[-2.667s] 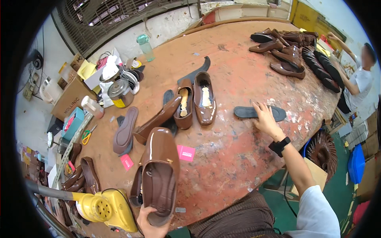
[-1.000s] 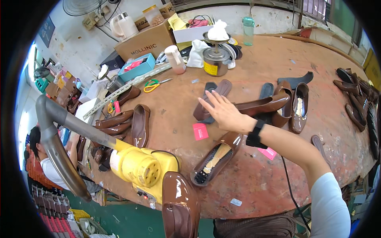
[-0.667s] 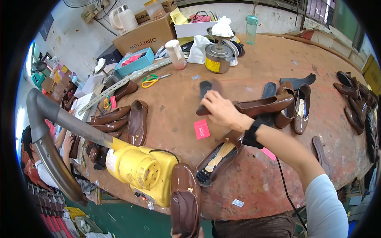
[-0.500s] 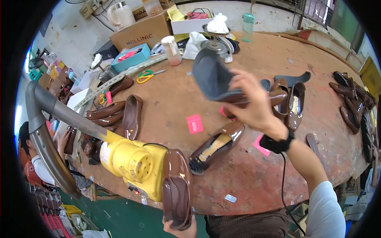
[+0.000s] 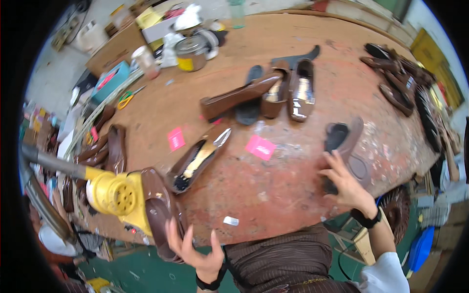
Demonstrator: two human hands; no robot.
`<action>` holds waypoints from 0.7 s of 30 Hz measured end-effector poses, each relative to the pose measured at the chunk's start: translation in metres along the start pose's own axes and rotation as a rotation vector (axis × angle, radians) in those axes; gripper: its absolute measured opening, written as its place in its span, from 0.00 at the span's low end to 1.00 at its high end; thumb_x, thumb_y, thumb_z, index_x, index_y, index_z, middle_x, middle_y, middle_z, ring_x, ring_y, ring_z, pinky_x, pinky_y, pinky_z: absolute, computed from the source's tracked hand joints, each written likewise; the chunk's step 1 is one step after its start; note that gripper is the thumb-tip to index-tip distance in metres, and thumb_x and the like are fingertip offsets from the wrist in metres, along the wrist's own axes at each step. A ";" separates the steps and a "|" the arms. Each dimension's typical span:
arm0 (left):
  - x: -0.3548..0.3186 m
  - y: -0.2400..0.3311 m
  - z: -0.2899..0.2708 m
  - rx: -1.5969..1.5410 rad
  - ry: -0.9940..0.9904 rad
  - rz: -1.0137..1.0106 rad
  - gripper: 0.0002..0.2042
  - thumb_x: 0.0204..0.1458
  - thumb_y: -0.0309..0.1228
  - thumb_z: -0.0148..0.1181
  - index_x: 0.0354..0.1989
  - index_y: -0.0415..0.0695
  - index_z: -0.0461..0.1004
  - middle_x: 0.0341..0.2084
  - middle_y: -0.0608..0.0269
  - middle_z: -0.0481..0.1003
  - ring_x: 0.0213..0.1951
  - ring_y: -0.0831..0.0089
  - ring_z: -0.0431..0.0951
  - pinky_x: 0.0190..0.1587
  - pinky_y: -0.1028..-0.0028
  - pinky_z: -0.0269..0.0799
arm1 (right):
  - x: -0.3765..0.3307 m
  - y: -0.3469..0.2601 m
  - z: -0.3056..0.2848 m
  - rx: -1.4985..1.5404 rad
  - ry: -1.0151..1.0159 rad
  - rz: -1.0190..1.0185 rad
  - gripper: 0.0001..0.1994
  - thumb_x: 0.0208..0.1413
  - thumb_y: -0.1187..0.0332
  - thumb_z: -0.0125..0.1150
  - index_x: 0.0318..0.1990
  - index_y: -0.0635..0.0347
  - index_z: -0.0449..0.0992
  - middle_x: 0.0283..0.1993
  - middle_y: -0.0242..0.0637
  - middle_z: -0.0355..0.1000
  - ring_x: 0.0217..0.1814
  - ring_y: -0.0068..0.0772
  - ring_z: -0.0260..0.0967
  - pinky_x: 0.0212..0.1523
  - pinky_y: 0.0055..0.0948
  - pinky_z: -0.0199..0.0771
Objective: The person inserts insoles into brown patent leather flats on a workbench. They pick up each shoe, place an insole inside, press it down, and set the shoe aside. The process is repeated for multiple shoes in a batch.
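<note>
My left hand (image 5: 198,254) has its fingers spread beside a glossy brown shoe (image 5: 163,217), which leans against a yellow machine (image 5: 119,193); its fingertips overlap the shoe's edge, and contact is unclear. My right hand (image 5: 349,190), fingers apart, hovers by several insoles: a brown insole (image 5: 352,138) and a dark pad (image 5: 336,136) among them. I cannot tell whether its fingertips touch them. A brown shoe (image 5: 199,158) with a gold insole lies between my hands. Farther back, another brown shoe (image 5: 239,95) rests tilted across dark soles, next to a shoe pair (image 5: 302,93).
Pink cards (image 5: 260,147) and a small white tag (image 5: 231,221) lie on the worn table (image 5: 273,190). Brown shoes (image 5: 395,93) are piled at the right. Yellow-handled scissors (image 5: 128,97), a metal tin (image 5: 190,52) and boxes stand or lie at the back left.
The shoe that my right hand held now lies on the table, and that hand has moved right to the insoles. My left hand has opened from the shoe's heel. The view has shifted.
</note>
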State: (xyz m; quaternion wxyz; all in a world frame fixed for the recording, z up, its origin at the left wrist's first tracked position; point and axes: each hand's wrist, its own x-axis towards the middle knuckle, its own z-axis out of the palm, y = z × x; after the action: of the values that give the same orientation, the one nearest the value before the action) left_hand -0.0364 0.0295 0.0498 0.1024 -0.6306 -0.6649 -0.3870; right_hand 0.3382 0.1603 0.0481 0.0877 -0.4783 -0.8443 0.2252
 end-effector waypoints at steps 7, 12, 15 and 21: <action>0.136 0.023 0.129 -0.207 -0.372 0.098 0.35 0.48 0.24 0.66 0.67 0.39 0.60 0.72 0.42 0.49 0.72 0.45 0.50 0.71 0.57 0.49 | 0.035 0.031 0.026 0.065 0.729 0.511 0.35 0.47 0.54 0.71 0.58 0.65 0.67 0.56 0.52 0.69 0.60 0.55 0.65 0.59 0.50 0.66; 0.194 -0.019 0.194 0.026 -0.405 0.029 0.36 0.44 0.23 0.68 0.64 0.41 0.58 0.72 0.40 0.45 0.73 0.41 0.44 0.71 0.53 0.50 | 0.055 0.045 0.031 0.174 0.709 0.741 0.44 0.43 0.61 0.69 0.68 0.64 0.55 0.64 0.58 0.62 0.66 0.63 0.58 0.65 0.48 0.62; 0.201 -0.027 0.201 0.012 -0.405 -0.070 0.22 0.43 0.22 0.69 0.48 0.42 0.69 0.67 0.45 0.56 0.70 0.42 0.51 0.70 0.53 0.53 | 0.047 0.063 0.035 0.453 0.834 0.696 0.41 0.41 0.74 0.59 0.68 0.67 0.55 0.64 0.55 0.63 0.64 0.55 0.63 0.61 0.45 0.67; 0.193 -0.001 0.184 -0.287 -0.144 0.059 0.09 0.43 0.19 0.66 0.28 0.40 0.70 0.39 0.53 0.75 0.55 0.50 0.70 0.67 0.53 0.57 | 0.015 0.065 -0.019 1.746 0.805 0.422 0.29 0.40 0.86 0.49 0.56 0.69 0.69 0.41 0.43 0.76 0.35 0.38 0.77 0.36 0.33 0.82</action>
State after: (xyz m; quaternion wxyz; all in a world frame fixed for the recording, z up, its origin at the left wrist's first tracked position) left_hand -0.0078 0.2941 0.0451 -0.0253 -0.6843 -0.5896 -0.4284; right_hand 0.3870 0.2076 0.0339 0.6492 -0.4275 -0.1858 0.6011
